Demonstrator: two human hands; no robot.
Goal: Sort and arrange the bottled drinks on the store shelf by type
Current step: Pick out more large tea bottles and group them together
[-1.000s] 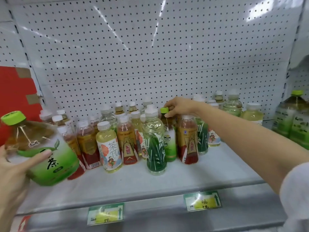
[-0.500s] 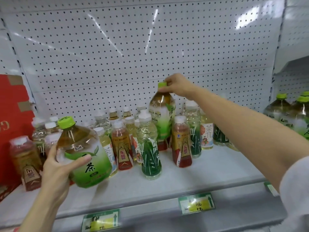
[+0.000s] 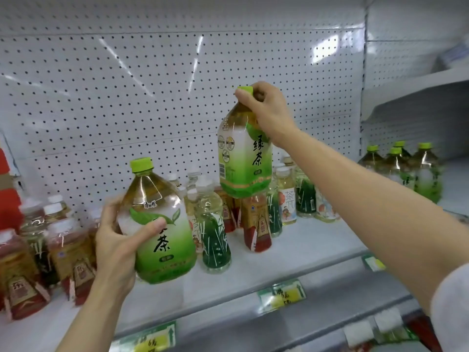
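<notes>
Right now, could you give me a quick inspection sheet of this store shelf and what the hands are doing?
Surface: white metal shelf, pegboard back.
Job's things: two large green-capped green tea bottles, one in the left hand, one lifted by its cap; matching group far right.
Clutter: mixed small bottles, dark green-labelled, red-labelled, more at left.
Grippers: left hand grips the body; right hand pinches the cap.
Cables: nothing seen.
Surroundings: green-yellow price tags.

The red-labelled bottles (image 3: 22,283) at lower left are blurred; the price tag (image 3: 149,340) is cut by the bottom edge.
</notes>
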